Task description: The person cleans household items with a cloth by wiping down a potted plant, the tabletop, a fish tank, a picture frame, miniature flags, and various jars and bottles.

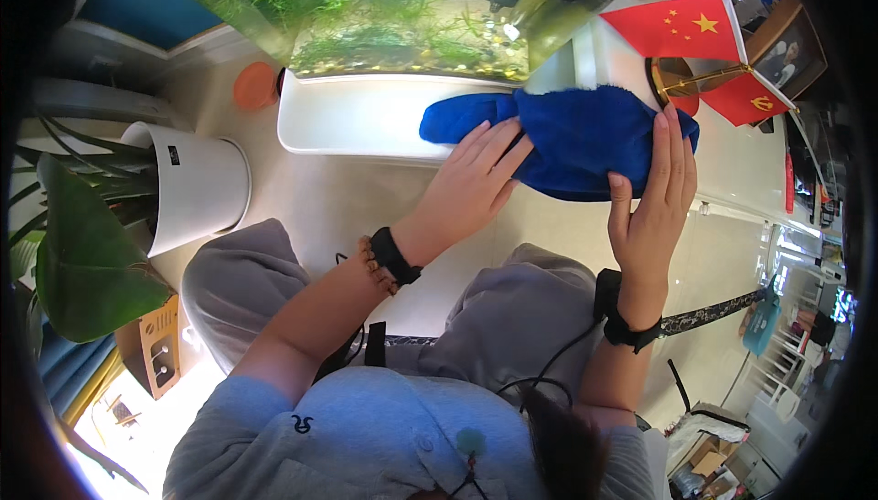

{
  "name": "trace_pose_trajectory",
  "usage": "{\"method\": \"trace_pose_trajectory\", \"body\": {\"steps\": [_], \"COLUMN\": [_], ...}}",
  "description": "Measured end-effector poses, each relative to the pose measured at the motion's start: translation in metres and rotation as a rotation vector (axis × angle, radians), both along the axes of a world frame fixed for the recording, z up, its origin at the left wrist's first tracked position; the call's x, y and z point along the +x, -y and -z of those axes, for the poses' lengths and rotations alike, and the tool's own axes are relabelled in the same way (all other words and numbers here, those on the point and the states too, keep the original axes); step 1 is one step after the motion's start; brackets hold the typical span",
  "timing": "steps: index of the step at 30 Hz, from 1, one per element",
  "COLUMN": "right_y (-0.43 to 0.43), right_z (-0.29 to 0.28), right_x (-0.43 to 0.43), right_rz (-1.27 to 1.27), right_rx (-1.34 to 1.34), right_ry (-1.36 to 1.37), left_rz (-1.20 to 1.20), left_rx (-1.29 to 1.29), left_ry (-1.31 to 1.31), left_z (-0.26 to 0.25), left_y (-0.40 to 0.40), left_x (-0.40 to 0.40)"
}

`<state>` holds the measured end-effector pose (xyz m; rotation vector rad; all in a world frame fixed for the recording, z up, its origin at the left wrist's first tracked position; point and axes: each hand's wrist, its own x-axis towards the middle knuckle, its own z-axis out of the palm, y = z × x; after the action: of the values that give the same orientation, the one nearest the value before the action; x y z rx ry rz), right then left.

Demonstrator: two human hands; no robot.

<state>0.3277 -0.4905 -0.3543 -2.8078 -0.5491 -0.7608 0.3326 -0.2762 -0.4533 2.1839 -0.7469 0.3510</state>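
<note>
A dark blue cloth point(583, 136) lies bunched over the right part of a white ledge point(350, 113), its narrow end pointing left. My left hand point(473, 171) rests with its fingers on the left part of the cloth. Flat against the cloth's right end is my right hand point(655, 191), fingers stretched out and thumb apart. Neither hand visibly grips the fabric. Just behind the ledge stands a glass aquarium point(411, 37) with green water plants and pebbles. The underside of the cloth is hidden.
Two small red flags point(675, 27) on a gold stand point(706, 78) stand close beyond my right hand, near a framed picture point(789, 54). To the left are a white plant pot point(202, 181) and an orange container point(256, 86). A teal bag point(761, 322) appears at right.
</note>
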Motion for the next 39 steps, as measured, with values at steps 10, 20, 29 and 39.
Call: {"method": "trace_pose_trajectory", "body": {"steps": [10, 20, 29, 39], "right_y": [-0.069, -0.187, -0.209, -0.121], "right_z": [-0.002, 0.109, 0.142, 0.138], "right_x": [-0.033, 0.005, 0.021, 0.021], "right_rz": [-0.211, -0.204, 0.04, 0.534], "right_rx": [0.185, 0.759, 0.389, 0.454], "right_ry": [-0.392, -0.076, 0.022, 0.124], "left_rz": [-0.141, -0.847, -0.617, -0.014], "left_rx": [0.053, 0.106, 0.377, 0.223], "left_ry": [-0.279, -0.098, 0.273, 0.25], "left_z": [-0.036, -0.004, 0.043, 0.023], "left_y": [-0.116, -0.189, -0.156, -0.041], "left_x": [-0.055, -0.042, -0.001, 0.019]}}
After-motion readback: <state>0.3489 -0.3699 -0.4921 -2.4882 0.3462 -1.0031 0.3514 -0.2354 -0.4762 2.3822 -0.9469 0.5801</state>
